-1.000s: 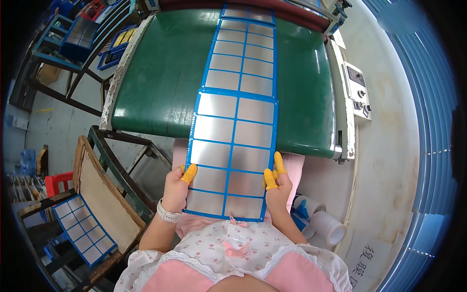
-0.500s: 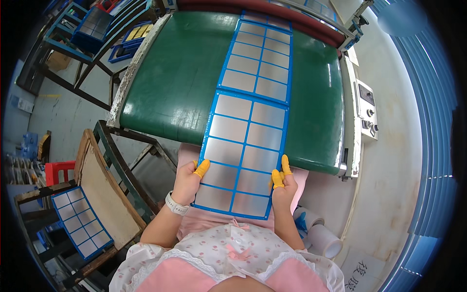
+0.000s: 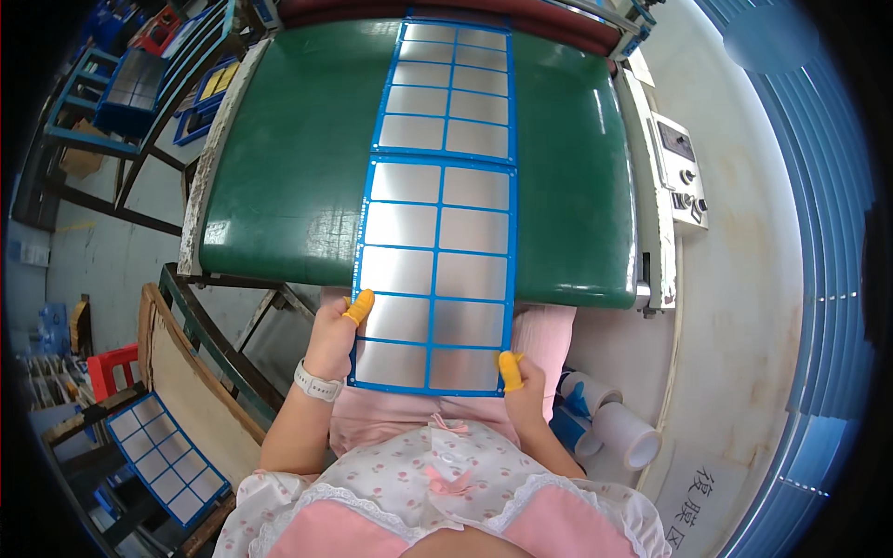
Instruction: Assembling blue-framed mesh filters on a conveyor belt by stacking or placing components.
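A silver sheet (image 3: 398, 228) with a blue border and blue grid lines lies with its far part on the green conveyor belt (image 3: 279, 167). Its near end juts out over the belt's front edge toward my body. On its left edge my left hand (image 3: 337, 330) is closed, the yellow-covered thumb on top and the other fingers hidden beneath. My right hand (image 3: 523, 383) grips the near right corner, its thumb also in a yellow finger cot. Just beyond, a second such sheet (image 3: 419, 100) lies end to end with the first, reaching toward the dark red roller (image 3: 446, 17).
A control box (image 3: 684, 172) with knobs is fixed to the machine's right side. At lower left, another gridded sheet (image 3: 167, 456) leans by a brown board (image 3: 195, 372) on a stand. White rolls (image 3: 628, 435) lie at lower right. Blue trays (image 3: 200, 107) stand at far left.
The belt and sheets appear shifted left in view. My right hand has moved down the sheet's right edge to its near corner. My left hand keeps its hold.
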`<state>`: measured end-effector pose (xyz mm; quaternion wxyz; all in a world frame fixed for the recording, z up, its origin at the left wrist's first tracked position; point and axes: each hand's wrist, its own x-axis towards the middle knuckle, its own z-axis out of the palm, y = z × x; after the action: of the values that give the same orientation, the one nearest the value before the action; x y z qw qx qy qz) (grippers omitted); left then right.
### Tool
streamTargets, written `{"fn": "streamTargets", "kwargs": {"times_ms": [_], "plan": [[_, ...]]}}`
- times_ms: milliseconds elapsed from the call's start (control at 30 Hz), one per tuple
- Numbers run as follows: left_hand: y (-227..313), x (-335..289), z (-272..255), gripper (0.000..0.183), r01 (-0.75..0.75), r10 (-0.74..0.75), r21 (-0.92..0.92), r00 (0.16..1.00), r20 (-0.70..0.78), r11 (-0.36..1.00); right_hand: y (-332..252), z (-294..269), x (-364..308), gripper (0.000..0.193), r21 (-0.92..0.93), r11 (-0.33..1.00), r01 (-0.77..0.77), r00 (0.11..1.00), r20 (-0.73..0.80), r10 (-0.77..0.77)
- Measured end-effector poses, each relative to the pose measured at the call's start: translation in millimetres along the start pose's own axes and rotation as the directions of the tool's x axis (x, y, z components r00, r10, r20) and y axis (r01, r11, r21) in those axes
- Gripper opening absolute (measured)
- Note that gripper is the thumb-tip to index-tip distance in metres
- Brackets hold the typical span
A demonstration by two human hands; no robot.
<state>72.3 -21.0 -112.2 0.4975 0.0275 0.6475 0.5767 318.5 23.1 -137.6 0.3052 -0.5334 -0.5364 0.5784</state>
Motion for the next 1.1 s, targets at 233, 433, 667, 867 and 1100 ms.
{"fn": "streamTargets", "kwargs": {"times_ms": [233, 433, 667, 867, 1100], "plan": [[12.7, 2.9, 1.2, 0.015, 0.107, -0.107, 0.011, 0.99, 0.093, 0.994, -21.5, 8.8, -5.5, 0.026, 0.227, 0.926, -0.303, 0.943, 0.213, 0.257], [11.2, -18.8, -52.1, 0.043, -0.002, -0.002, 0.087, 0.999, 0.048, 0.996, -10.7, 13.5, 7.2, 0.022, 0.27, 0.922, -0.278, 0.958, 0.149, 0.245], [16.8, -96.7, -240.8, 0.027, -0.329, 0.459, 0.329, 0.504, -0.732, 0.885, -16.5, 17.6, 19.2, 0.021, 0.323, 0.909, -0.264, 0.962, 0.158, 0.223], [2.3, -229.0, -355.3, 0.048, 0.943, 0.59, -0.022, -0.226, -0.775, 0.332, -17.1, 20.5, 28.5, 0.022, 0.344, 0.902, -0.262, 0.964, 0.144, 0.225], [-112.8, -282.9, -485.2, 0.051, 0.909, 0.516, 0.035, -0.204, -0.832, 0.416, -17.5, 15.5, 42.8, 0.026, 0.367, 0.882, -0.295, 0.955, 0.143, 0.26]]}}
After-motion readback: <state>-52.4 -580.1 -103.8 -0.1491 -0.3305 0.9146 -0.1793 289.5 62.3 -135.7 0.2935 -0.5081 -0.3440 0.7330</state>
